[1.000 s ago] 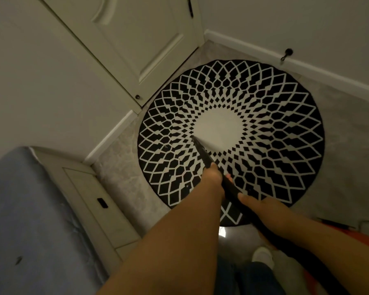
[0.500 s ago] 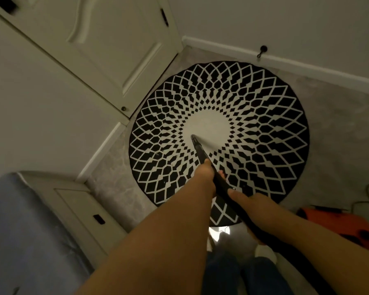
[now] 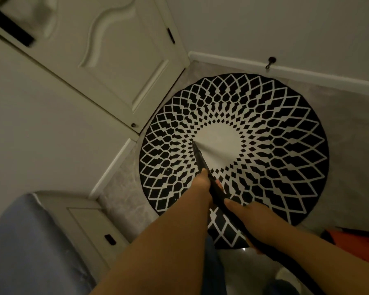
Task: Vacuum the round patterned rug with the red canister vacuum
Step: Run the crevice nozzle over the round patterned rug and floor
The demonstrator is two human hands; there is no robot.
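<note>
A round black-and-white patterned rug (image 3: 275,145) lies on the grey floor in the room's corner. A black vacuum wand (image 3: 199,158) slants across it, its narrow tip touching the left edge of the rug's white centre. My left hand (image 3: 202,184) grips the wand about midway down. My right hand (image 3: 249,218) grips it lower, toward the hose. Part of the red canister vacuum (image 3: 354,236) shows at the right edge, on the floor beside the rug.
A cream door (image 3: 119,60) stands to the left of the rug. A white baseboard (image 3: 307,71) with a door stop (image 3: 271,60) runs behind it. A bed with a blue cover (image 3: 24,241) and cream frame fills the lower left.
The view has tilted up and drifted, showing more of the door and less of the red canister. The wand tip stays at the left edge of the white centre; both hands keep their hold.
</note>
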